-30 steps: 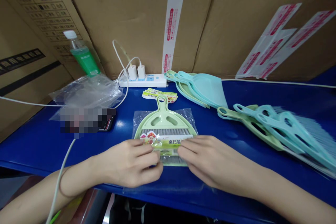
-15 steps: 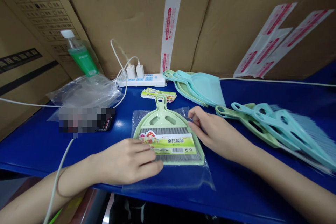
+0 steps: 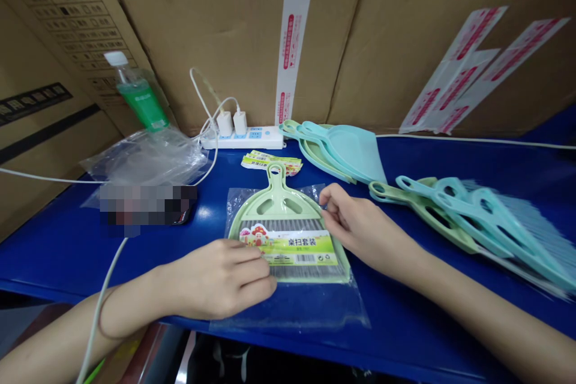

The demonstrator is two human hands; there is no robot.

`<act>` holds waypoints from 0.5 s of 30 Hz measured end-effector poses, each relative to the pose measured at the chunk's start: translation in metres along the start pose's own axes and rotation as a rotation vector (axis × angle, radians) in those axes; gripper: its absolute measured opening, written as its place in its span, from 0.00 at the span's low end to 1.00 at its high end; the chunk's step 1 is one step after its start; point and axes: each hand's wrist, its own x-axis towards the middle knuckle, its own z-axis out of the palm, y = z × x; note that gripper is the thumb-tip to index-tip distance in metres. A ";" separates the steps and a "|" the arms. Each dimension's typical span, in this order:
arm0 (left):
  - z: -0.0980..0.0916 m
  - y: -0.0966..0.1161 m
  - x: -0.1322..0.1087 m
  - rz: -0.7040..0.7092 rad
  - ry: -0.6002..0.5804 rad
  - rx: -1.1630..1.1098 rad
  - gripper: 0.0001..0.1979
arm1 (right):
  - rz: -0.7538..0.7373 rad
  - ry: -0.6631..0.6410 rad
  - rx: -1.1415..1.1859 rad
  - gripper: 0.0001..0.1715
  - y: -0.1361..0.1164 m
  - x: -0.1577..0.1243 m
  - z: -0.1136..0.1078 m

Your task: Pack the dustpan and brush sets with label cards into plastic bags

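Note:
A pale green dustpan [image 3: 265, 195] with a grey-bristled brush [image 3: 292, 272] nested in it lies in a clear plastic bag [image 3: 310, 312], handle pointing away from me. Across the bristles sits a printed label card [image 3: 308, 244] with mushroom drawings. My left hand [image 3: 225, 279] is closed over the lower left side of the bagged set, covering part of the card; its fingers are bent and the fingertips hidden. At the upper right edge of the bag, my right hand [image 3: 355, 219] has its thumb and index finger pinched together on the film.
Blue and green dustpans [image 3: 351, 147] are stacked behind, and several brushes [image 3: 450, 210] lie at the right. More label cards [image 3: 272, 162] lie near a power strip [image 3: 252, 139]. A green-labelled bottle [image 3: 141, 99] and plastic bags [image 3: 148, 159] stand left, before cardboard boxes [image 3: 216, 24]. A white cable [image 3: 101, 306] crosses my left forearm.
My right hand has shifted slightly left along the bag's edge, its fingers closer together. My left hand has barely moved, and the bagged dustpan set stays in place.

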 end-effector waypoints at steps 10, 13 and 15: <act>0.000 -0.002 0.000 -0.037 -0.019 0.032 0.17 | 0.003 -0.003 -0.119 0.07 0.002 -0.005 -0.009; 0.000 -0.002 0.000 -0.046 -0.013 0.056 0.17 | 0.011 -0.013 -0.167 0.07 0.005 -0.006 -0.013; 0.000 -0.002 0.000 -0.040 -0.005 0.071 0.17 | 0.013 -0.015 -0.190 0.07 0.007 -0.006 -0.015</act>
